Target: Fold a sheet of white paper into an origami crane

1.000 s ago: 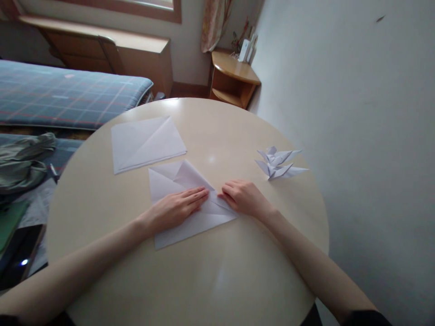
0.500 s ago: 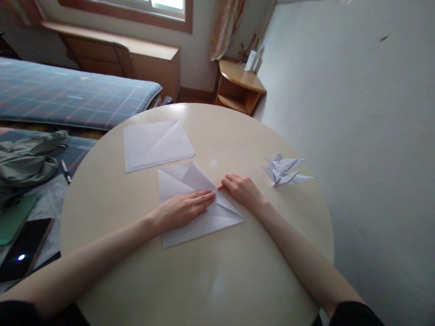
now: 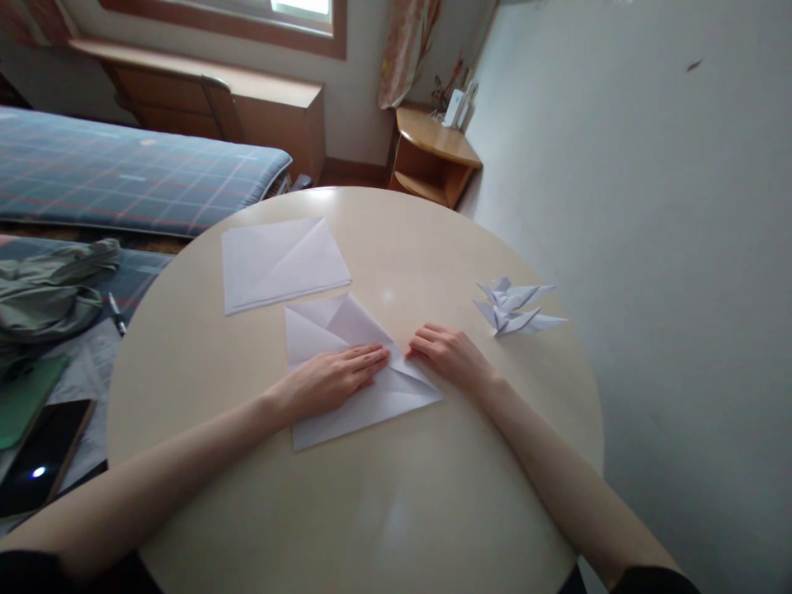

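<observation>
From the head view, the left hand (image 3: 327,381) lies flat and open on a creased white paper sheet (image 3: 343,323) on a round cream table (image 3: 186,396); the right hand (image 3: 451,359) rests loosely open, its fingertips at the sheet's edge, neither gripping it.

We press our left hand (image 3: 327,381) flat on the folded white paper (image 3: 365,396). Our right hand (image 3: 451,356) sits at its edge, just beside two paper birds (image 3: 516,307).
</observation>
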A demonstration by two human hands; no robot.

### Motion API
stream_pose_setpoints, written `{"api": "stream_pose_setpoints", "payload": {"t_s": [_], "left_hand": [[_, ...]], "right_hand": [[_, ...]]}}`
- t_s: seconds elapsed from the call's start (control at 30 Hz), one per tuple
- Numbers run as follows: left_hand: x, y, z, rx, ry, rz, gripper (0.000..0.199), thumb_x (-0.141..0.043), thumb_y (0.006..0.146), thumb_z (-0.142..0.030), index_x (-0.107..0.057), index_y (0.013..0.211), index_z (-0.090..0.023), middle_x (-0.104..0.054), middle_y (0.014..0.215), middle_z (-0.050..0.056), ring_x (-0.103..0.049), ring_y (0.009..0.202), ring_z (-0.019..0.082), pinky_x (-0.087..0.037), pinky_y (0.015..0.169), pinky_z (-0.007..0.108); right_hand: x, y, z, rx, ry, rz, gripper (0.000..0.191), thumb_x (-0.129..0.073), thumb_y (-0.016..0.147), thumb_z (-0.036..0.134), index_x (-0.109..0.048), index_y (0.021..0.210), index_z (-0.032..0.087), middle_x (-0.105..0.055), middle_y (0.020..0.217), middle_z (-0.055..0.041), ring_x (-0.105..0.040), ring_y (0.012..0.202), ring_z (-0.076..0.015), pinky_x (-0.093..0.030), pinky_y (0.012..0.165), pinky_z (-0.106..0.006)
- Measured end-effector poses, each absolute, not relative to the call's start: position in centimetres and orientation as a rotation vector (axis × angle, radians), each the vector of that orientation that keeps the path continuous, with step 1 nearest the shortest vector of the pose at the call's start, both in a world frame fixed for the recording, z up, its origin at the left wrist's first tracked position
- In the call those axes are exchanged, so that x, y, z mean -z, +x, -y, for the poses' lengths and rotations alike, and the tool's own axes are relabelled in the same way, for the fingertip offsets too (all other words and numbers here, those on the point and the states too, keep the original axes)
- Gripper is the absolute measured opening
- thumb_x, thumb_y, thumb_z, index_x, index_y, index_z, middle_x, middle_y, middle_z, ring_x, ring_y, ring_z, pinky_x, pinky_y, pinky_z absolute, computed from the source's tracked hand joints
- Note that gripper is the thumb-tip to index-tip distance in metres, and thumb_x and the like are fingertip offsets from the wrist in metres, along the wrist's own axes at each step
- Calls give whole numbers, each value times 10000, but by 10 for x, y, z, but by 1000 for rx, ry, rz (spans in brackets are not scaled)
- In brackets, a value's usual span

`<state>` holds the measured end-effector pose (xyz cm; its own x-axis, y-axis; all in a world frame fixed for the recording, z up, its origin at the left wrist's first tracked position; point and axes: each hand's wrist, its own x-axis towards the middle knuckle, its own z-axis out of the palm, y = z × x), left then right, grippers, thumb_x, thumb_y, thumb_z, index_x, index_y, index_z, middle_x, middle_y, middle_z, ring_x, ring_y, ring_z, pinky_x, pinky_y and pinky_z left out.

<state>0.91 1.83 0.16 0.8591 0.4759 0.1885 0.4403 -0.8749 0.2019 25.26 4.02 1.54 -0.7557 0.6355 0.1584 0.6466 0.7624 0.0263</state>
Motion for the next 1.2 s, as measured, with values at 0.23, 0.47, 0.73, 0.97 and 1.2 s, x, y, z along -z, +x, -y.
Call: {"api": "stream_pose_setpoints", "payload": {"t_s": [0.23, 0.47, 0.73, 0.97, 1.2], "left_hand": [[-2, 8, -18, -360, 2899, -707, 386, -282, 964, -226, -421, 1301, -98, -456, 1348, 95, -399, 1262, 168, -377, 1040, 316], [-5, 8, -17, -378, 2904, -720, 387, -277, 965, -231, -438, 1288, -91, -472, 1334, 96, -420, 1248, 162, -392, 1031, 305], [-6, 7, -17, -395, 2921, -684, 387, -267, 969, -235, -429, 1300, -117, -470, 1337, 92, -402, 1260, 167, -387, 1041, 317], [-3, 6, -18, -405, 2923, -673, 384, -277, 966, -227, -440, 1290, -102, -469, 1337, 96, -405, 1258, 169, -394, 1038, 316], [-3, 5, -18, -382, 2906, -697, 385, -298, 963, -233, -412, 1318, -135, -456, 1348, 83, -400, 1262, 170, -399, 1036, 327]], "right_hand": [[-15, 267, -25, 56, -995, 2823, 242, -485, 902, 286, -561, 704, 170, -594, 719, -19, -522, 721, -147, -364, 631, -245], [-21, 275, -14, -51, -1005, 2842, 230, -481, 903, 257, -570, 707, 175, -591, 722, -20, -526, 720, -148, -380, 634, -243], [-26, 283, -3, -144, -1024, 2845, 204, -498, 892, 219, -579, 710, 174, -604, 729, -25, -534, 728, -150, -400, 639, -243], [-25, 287, 5, -133, -1068, 2836, 217, -482, 897, 203, -573, 702, 179, -598, 727, -26, -533, 720, -153, -396, 634, -250], [-16, 293, 13, -320, -1141, 2631, 256, -462, 905, 242, -525, 664, 184, -569, 697, -34, -511, 685, -155, -396, 601, -248]]}}
